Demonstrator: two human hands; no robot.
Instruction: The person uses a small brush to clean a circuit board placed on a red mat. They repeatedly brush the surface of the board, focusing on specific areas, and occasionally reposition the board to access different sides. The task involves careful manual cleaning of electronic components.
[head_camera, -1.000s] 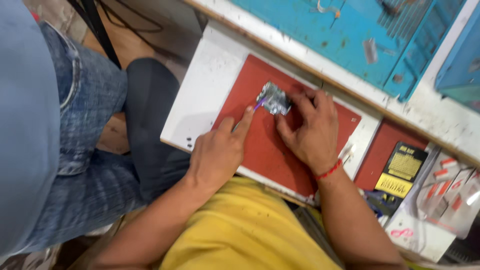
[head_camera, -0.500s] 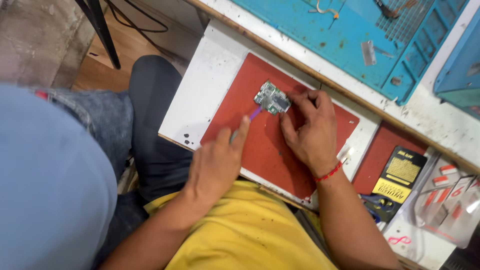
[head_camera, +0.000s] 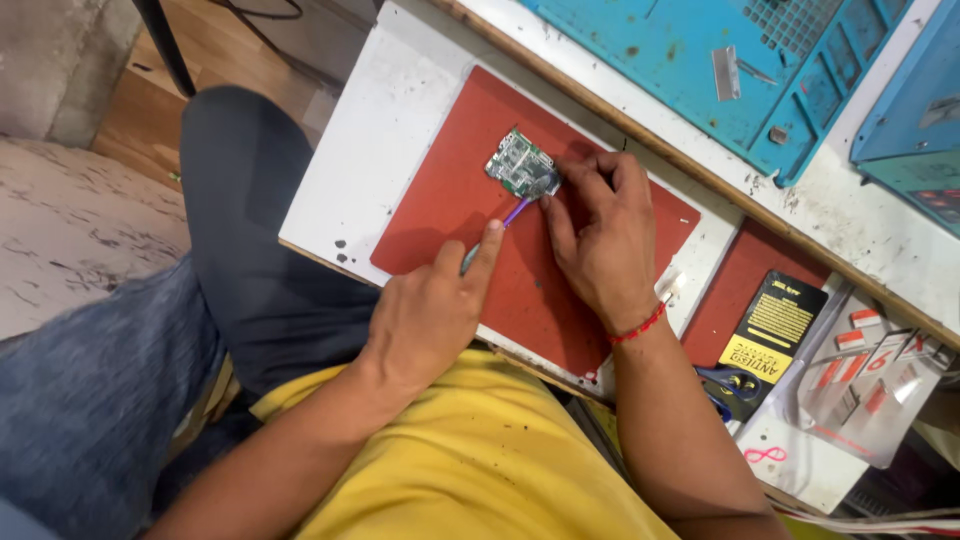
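Compared with half a second ago, the blue-clad shape at the left has slid down and out toward the lower-left corner, and both hands sit slightly lower and more central in the frame, though their grip looks unchanged. Near the middle of the picture, the left hand (head_camera: 425, 320) grasps a slim purple tool (head_camera: 500, 224) between thumb and forefinger, its tip reaching up to the edge of a small green circuit board (head_camera: 520, 165). That board lies on a red mat (head_camera: 450, 200), just above the frame's centre. Beside it, the right hand (head_camera: 600, 240) presses down on the board's lower right corner with its fingertips, fingers curled, a red thread around the wrist. Under the mat is a white tray (head_camera: 370, 130) resting across the person's lap. A blue work mat (head_camera: 680, 50) fills the upper right, and a black and yellow packet (head_camera: 775, 325) lies at the right edge beside white and red cards (head_camera: 860, 380).
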